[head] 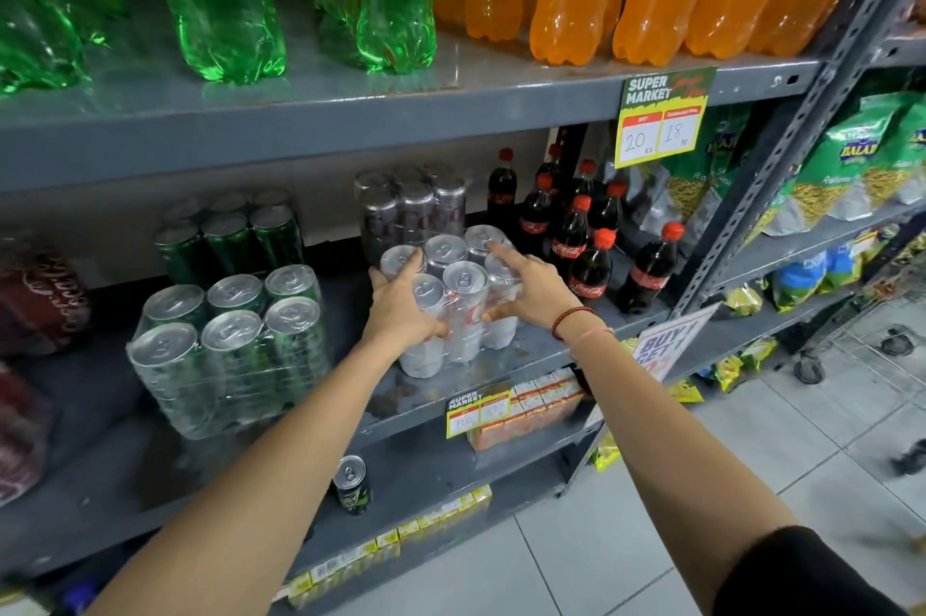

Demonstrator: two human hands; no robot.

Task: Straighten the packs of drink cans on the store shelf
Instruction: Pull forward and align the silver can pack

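A shrink-wrapped pack of silver cans (pixel 458 299) stands near the front of the grey middle shelf (pixel 531 355), turned at an angle to the shelf edge. My left hand (pixel 401 309) grips its left side and my right hand (pixel 531 289) grips its right side, fingers spread over the can tops. Behind it stands a second silver pack (pixel 411 204). To the left sit a pack of green cans (pixel 230 345) near the front and another green pack (pixel 230 234) behind it.
Small cola bottles (pixel 591 254) stand close to the right of the held pack. Red can packs (pixel 40 304) are at the far left. Large green and orange bottles fill the shelf above. A price tag (pixel 476 410) hangs on the shelf edge; a lone can (pixel 351 482) sits on the shelf below.
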